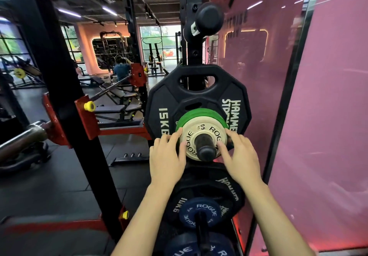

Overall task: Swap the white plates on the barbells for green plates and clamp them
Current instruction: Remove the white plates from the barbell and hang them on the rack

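In a gym with a pink wall, a storage peg holds a small white plate marked ROGUE in front of green plates and a black 15 kg plate. The left hand and right hand grip the white plate's opposite edges. Only the green plates' rims show.

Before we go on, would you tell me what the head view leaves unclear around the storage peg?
- Green plates: count hidden behind the round white plate.
- Left hand and right hand: grip unclear, fingertips hidden.
- Bottom dark blue plate: cut off by the frame edge.
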